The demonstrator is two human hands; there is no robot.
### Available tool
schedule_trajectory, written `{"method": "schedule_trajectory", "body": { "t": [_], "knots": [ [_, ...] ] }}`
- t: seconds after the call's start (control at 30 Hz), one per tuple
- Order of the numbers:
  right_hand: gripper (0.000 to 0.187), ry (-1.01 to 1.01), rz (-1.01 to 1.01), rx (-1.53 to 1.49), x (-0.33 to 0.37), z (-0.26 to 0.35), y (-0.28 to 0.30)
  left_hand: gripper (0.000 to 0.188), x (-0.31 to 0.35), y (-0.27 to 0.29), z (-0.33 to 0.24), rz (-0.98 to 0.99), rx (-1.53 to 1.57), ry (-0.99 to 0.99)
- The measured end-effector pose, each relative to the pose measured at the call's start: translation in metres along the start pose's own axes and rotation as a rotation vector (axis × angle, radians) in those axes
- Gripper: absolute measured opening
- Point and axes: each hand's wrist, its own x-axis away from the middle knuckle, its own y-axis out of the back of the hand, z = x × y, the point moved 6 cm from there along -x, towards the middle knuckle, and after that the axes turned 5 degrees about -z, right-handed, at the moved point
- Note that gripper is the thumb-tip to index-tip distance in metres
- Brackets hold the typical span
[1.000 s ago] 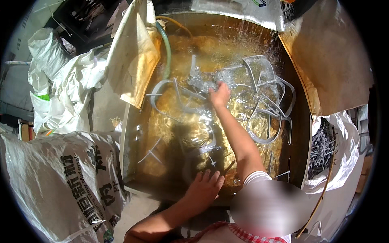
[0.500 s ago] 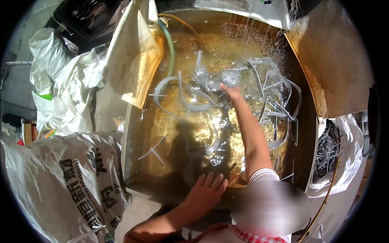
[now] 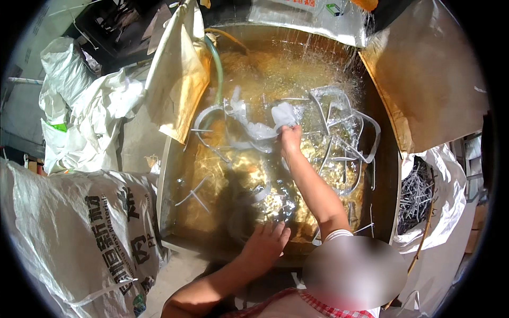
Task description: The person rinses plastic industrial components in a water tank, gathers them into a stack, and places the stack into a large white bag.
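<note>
My right hand [image 3: 290,139] reaches out over the middle of a tank of brownish water, its fingers closed on a pale, translucent plastic piece [image 3: 283,115]. This piece appears to run on to the left as a wet, curved band; where it ends is unclear. At the near edge of the tank [image 3: 165,185], my left hand [image 3: 268,241] lies with its fingers stretched out, holding nothing. Grey plastic strips [image 3: 376,132], bent and looped, lie tangled in the water to the right of my right hand. Thin crossed strips [image 3: 193,195] float near the left wall.
Water falls in drops at the far right. A green hose [image 3: 218,74] enters at the far left beside a hanging cream sheet [image 3: 177,79]. A brown panel [image 3: 424,79] flanks the right. White sacks [image 3: 58,217] stand left; another sack [image 3: 416,199] holds grey strips at right.
My right hand has drawn back and to the left, and the pale plastic piece has come with it. Water there splashes less. My left hand stays at the near edge.
</note>
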Motion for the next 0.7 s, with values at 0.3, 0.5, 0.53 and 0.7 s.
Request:
{"method": "schedule_trajectory", "body": {
  "t": [0.3,0.5,0.53,0.7],
  "knots": [
    [0.024,-0.125,0.243,-0.455,0.095,0.116,0.014,0.047,0.007,-0.009,-0.033,-0.304,-0.18,-0.08],
    [0.022,-0.306,0.34,-0.345,0.099,0.155,0.034,0.05,0.015,-0.009,-0.049,-0.14,-0.021,0.015],
    [0.024,-0.299,0.274,-0.299,0.106,0.159,0.041,0.052,0.02,-0.005,-0.052,-0.077,-0.02,0.087],
    [0.019,-0.317,0.175,-0.507,0.07,0.186,0.095,0.051,0.03,0.03,-0.069,-0.217,0.114,0.067]
  ]
}}
